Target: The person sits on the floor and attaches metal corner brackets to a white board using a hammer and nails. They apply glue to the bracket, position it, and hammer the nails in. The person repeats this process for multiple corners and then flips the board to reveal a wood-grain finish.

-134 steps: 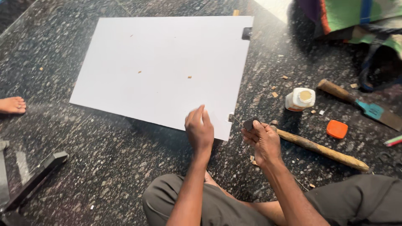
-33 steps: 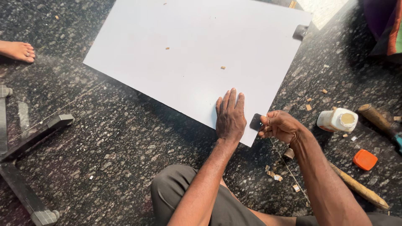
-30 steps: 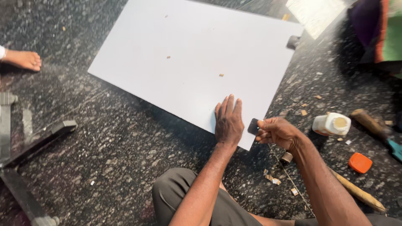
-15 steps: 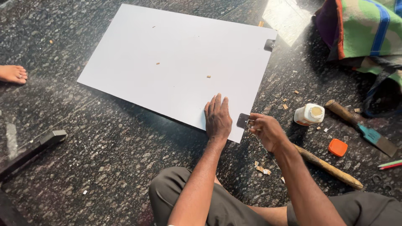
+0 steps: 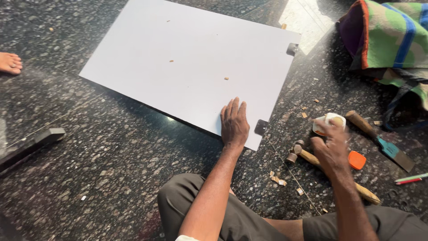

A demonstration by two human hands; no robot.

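Left hand (image 5: 234,122) lies flat, fingers spread, on the white board (image 5: 191,67), while the right hand (image 5: 331,145) seems to curl onto the white bottle (image 5: 329,122) just beyond it.

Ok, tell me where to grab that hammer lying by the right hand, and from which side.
Grip the hammer on its wooden handle, a little behind the metal head, coming down from above. It lies flat on the floor, head toward the white board, so only its top and sides are free. The right hand hovers over that part; the far handle end lies clear near the knee.
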